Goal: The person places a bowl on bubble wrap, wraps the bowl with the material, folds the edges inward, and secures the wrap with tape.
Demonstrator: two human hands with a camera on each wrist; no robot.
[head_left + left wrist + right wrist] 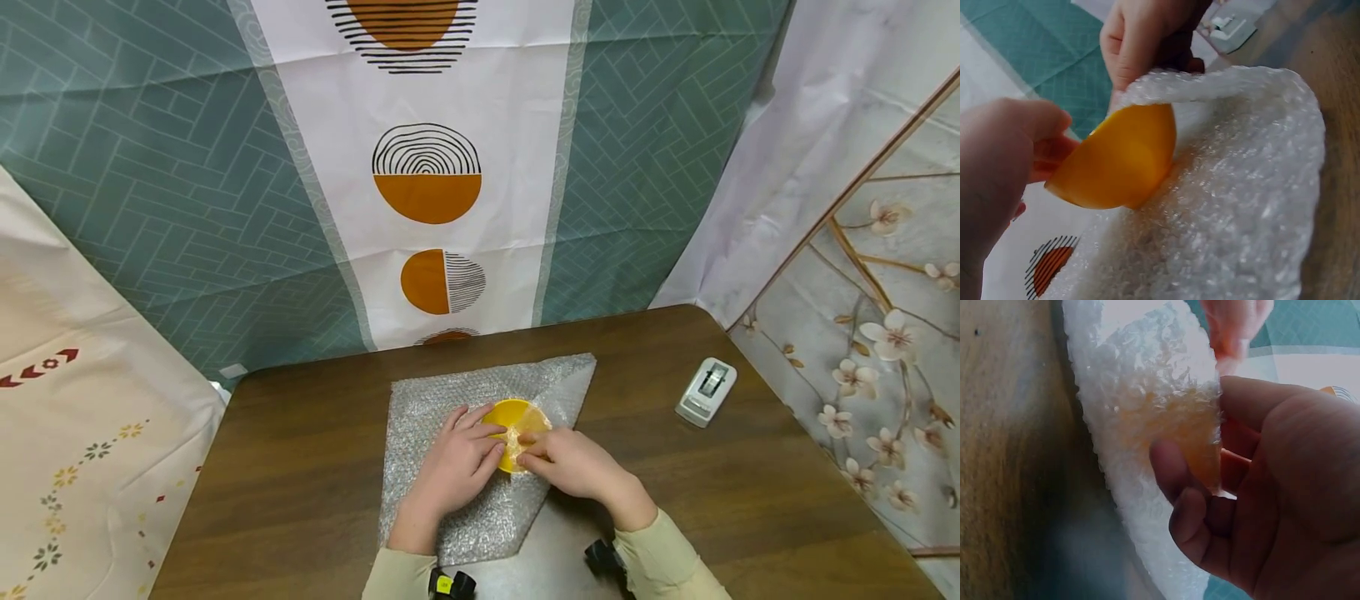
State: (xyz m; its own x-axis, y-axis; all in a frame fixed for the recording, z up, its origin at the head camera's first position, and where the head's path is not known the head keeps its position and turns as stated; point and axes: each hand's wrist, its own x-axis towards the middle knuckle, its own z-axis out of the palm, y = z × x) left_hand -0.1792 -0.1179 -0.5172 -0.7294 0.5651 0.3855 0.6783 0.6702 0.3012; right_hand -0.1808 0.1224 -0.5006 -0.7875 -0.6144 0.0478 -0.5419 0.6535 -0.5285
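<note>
A yellow bowl (513, 410) sits on a sheet of bubble wrap (480, 529) spread over the table. My left hand (453, 467) holds the bowl's left rim, and in the left wrist view its fingers bend over the edge of the bowl (1119, 156). On the other side, my right hand (581, 467) pinches a flap of the wrap folded up over the bowl's right rim. Through that flap (1141, 381) the bowl's yellow shows in the right wrist view, with the right thumb on the outside of the wrap. Part of the bowl is hidden under the fold.
On the right of the brown wooden table (285, 483) lies a small white device (707, 392) with a dark slot. A patterned cloth (450, 200) hangs behind the back edge. At the front, a pale grey patch (558, 554) shows beside the wrap.
</note>
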